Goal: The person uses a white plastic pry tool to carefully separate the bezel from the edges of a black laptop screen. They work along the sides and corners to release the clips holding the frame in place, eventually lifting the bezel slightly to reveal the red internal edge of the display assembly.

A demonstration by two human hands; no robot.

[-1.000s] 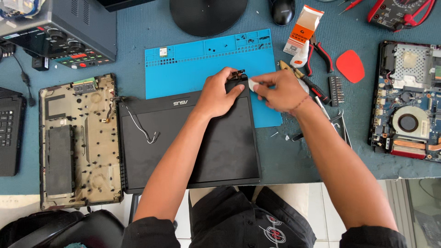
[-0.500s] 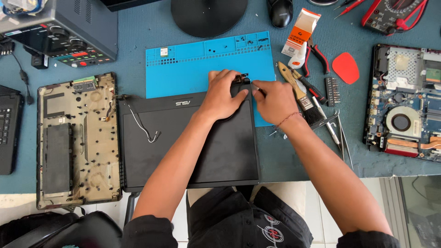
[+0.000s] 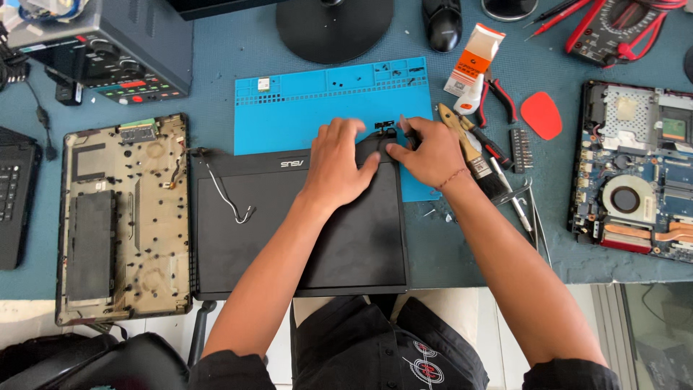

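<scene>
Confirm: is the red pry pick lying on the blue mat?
No, the red pry pick lies on the teal table cover, right of the blue mat, beside the pliers.

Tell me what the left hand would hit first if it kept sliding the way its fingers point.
The left hand, flat on the black laptop lid, points away from the person. It would likely meet the blue silicone work mat first.

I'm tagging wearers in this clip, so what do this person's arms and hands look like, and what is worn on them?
Both forearms are bare, with dark short sleeves just showing at the bottom edge. The left hand has no glove, ring or watch that I can see. The right hand is also ungloved, with a thin red string bracelet around the wrist.
</scene>
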